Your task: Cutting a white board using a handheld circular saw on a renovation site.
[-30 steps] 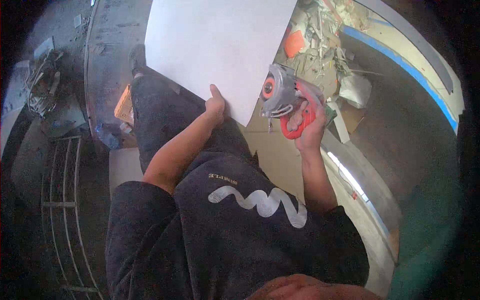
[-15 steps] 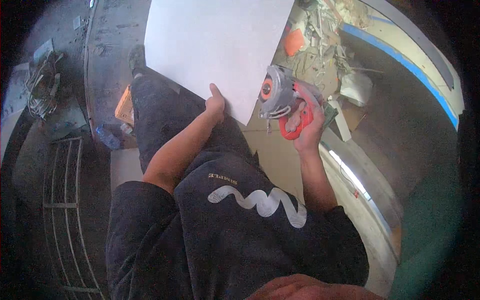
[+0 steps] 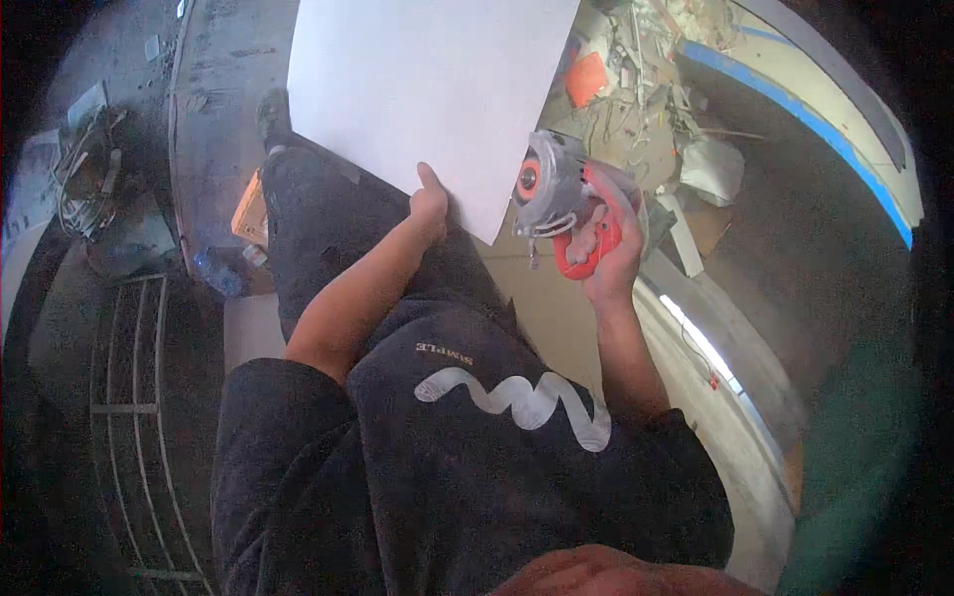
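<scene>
A large white board reaches from the top of the view down over my raised leg. My left hand grips its near edge, thumb on the upper face and the other fingers hidden below. My right hand is wrapped round the red handle of a handheld circular saw, with a grey guard and an orange-ringed hub. The saw sits at the board's right edge, near its lower right corner. Whether the blade touches the board is hidden.
Rubble and offcuts with an orange-red piece lie beyond the saw, beside a white bag. At left are tangled cables, a plastic bottle, a yellow-orange box and a metal rack. A blue-edged panel curves at right.
Very little differs. The board and saw have barely shifted, and both hands keep their grip; the surroundings sit slightly differently in the view.
</scene>
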